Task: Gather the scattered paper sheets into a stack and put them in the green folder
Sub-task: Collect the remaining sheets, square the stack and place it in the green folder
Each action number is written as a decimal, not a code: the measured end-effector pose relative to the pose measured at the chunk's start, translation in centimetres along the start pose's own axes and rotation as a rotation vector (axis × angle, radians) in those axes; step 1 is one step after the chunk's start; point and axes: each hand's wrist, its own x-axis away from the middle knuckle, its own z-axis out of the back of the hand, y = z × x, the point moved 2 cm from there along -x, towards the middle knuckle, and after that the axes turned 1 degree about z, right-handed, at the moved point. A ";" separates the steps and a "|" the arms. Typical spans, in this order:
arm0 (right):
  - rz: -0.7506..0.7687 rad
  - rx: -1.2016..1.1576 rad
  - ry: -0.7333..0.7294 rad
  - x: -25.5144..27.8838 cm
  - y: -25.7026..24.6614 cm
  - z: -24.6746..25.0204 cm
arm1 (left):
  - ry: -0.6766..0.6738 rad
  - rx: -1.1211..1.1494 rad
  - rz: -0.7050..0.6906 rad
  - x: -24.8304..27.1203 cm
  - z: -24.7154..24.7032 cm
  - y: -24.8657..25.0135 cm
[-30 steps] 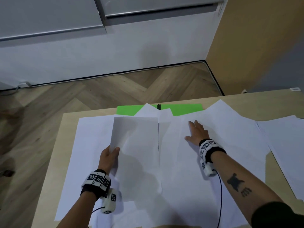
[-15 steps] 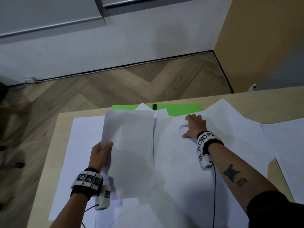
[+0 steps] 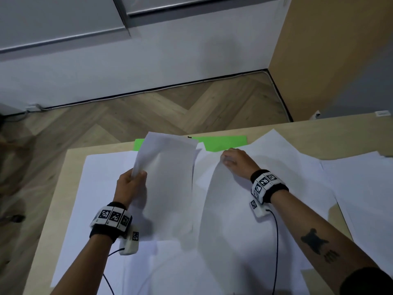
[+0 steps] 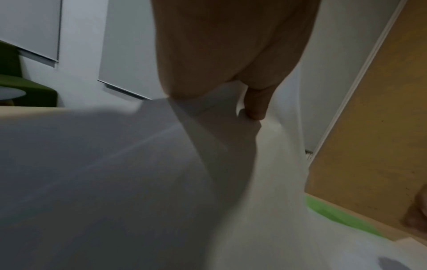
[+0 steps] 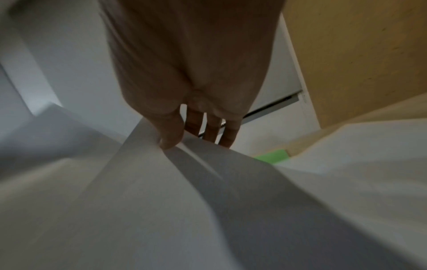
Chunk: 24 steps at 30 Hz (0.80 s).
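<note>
White paper sheets [image 3: 102,188] cover most of the light wooden table [image 3: 61,167]. My left hand [image 3: 129,184] grips a lifted bundle of sheets [image 3: 170,184] by its left edge, raised off the table; the left wrist view shows the thumb [image 4: 254,107] pressed on that paper [image 4: 208,164]. My right hand [image 3: 231,160] pinches the far corner of another sheet [image 3: 229,209] and curls it up; the right wrist view shows the thumb [image 5: 171,133] on that sheet [image 5: 184,201]. The green folder [image 3: 223,142] lies at the table's far edge, mostly under paper.
More sheets [image 3: 361,188] lie overlapping at the right side of the table. Beyond the far edge is herringbone wood floor [image 3: 148,111], a white wall and a tan cabinet side [image 3: 329,50]. Wrist camera cables [image 3: 275,252] trail over the paper.
My left hand has lifted its bundle higher and further from me. My right hand went from lying flat on a sheet to pinching its far corner and peeling it up.
</note>
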 end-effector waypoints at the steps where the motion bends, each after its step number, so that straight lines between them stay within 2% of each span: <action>1: 0.031 -0.041 -0.008 0.1 -1.3 0.3 | -0.005 -0.007 0.009 -0.1 -0.3 -0.1; 5: 0.140 -0.127 0.009 -0.5 -6.3 0.4 | -0.024 -0.020 0.018 0.2 -1.2 -0.1; 13: 0.167 -0.167 0.144 -3.7 -13.9 -3.4 | -0.073 0.014 -0.070 2.4 -1.6 0.8; 24: 0.164 -0.233 0.351 -4.3 -18.9 -6.1 | 0.044 0.122 -0.093 5.1 -1.5 1.6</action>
